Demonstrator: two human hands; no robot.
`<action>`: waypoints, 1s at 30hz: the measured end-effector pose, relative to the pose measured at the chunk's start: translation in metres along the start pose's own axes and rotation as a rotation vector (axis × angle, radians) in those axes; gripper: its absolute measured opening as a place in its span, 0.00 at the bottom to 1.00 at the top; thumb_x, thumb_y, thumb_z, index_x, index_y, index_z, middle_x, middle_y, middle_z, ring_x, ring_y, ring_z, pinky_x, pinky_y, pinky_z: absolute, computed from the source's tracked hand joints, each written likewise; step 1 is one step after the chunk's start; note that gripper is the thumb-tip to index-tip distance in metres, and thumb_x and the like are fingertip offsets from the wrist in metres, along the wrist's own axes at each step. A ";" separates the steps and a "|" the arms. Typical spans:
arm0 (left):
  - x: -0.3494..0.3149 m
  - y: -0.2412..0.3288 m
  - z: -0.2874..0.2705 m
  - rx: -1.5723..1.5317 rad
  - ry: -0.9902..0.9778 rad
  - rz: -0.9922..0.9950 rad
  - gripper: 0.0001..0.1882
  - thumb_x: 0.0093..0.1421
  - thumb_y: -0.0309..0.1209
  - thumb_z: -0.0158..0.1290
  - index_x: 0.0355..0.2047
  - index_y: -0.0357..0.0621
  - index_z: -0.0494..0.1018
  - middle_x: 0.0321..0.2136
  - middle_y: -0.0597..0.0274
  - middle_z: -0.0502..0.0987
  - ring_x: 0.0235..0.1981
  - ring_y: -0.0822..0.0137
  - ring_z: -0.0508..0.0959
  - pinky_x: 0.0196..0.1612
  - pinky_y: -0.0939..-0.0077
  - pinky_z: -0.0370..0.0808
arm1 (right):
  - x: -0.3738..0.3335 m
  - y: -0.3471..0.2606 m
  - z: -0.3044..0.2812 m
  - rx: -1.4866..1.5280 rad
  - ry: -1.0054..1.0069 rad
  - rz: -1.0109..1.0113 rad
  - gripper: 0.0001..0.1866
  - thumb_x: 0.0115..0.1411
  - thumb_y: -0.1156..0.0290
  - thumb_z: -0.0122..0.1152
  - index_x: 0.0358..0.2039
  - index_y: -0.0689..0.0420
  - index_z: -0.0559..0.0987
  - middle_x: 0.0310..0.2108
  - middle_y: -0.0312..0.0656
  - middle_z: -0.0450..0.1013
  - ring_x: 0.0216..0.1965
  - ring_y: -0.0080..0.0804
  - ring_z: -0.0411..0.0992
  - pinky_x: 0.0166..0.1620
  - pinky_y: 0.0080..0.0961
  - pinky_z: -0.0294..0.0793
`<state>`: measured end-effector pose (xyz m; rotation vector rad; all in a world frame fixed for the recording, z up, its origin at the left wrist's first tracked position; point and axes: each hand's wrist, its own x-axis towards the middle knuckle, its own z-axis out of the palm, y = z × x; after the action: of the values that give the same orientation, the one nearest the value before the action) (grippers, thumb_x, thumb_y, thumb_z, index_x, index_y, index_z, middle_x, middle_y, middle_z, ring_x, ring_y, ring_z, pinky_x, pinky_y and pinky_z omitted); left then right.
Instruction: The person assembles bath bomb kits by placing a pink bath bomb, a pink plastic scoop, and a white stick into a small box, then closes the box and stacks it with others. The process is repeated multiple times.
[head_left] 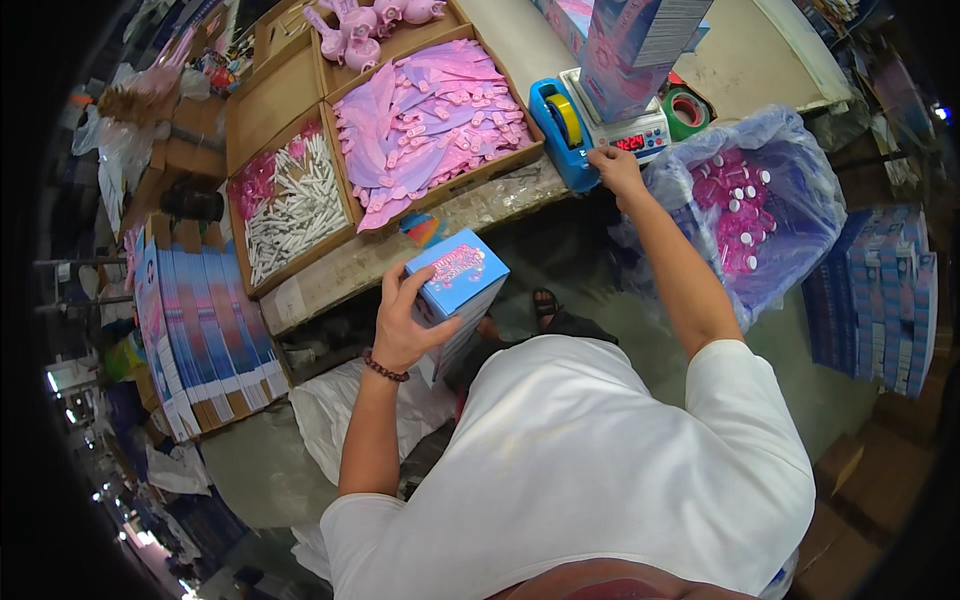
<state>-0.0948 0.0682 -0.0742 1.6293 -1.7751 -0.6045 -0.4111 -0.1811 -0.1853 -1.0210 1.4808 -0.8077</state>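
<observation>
My left hand [402, 325] is closed around a tall blue and pink carton [462, 270], thumb on one side and fingers on the other. Its closed blue top faces up, near the table's front edge. Over at the blue tape dispenser [574, 170], my right hand [618, 172] pinches at the front end, where the adhesive tape comes off; the strip itself is too small to make out. A yellow-cored roll [564, 118] sits in the dispenser. Right beside it, a digital scale [645, 132] with a lit red display bears another upright carton [630, 60].
Cardboard trays on the table hold pink-purple flat pieces [430, 120], white sticks [300, 200] and pink moulded parts [360, 30]. A green tape roll [686, 112] lies by the scale. At right stands a plastic-lined bin [800, 190] of pink bottles. Flat cartons are stacked left [215, 320] and right [880, 300].
</observation>
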 end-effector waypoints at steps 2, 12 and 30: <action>-0.001 0.008 0.011 0.011 0.014 -0.007 0.36 0.37 0.36 0.69 0.49 0.43 0.72 0.50 0.44 0.64 0.48 0.48 0.72 0.50 0.62 0.72 | -0.003 0.004 -0.001 0.027 0.007 -0.106 0.14 0.57 0.65 0.63 0.33 0.65 0.80 0.28 0.36 0.75 0.29 0.22 0.70 0.35 0.22 0.68; 0.001 0.016 0.027 0.165 0.169 -0.038 0.31 0.35 0.36 0.69 0.43 0.46 0.75 0.47 0.42 0.67 0.44 0.45 0.75 0.45 0.61 0.76 | -0.041 0.043 0.000 0.313 0.049 0.084 0.09 0.63 0.69 0.57 0.34 0.62 0.77 0.27 0.37 0.75 0.25 0.25 0.75 0.26 0.20 0.77; -0.003 -0.012 -0.036 0.421 0.372 -0.037 0.29 0.36 0.37 0.68 0.41 0.50 0.75 0.46 0.49 0.69 0.41 0.50 0.76 0.39 0.61 0.78 | -0.154 -0.061 0.174 0.033 -0.865 0.386 0.23 0.55 0.47 0.65 0.28 0.57 0.75 0.24 0.36 0.73 0.23 0.25 0.73 0.25 0.22 0.75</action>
<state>-0.0604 0.0725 -0.0591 1.9050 -1.6636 0.0728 -0.2273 -0.0550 -0.0963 -0.8538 0.8551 -0.0671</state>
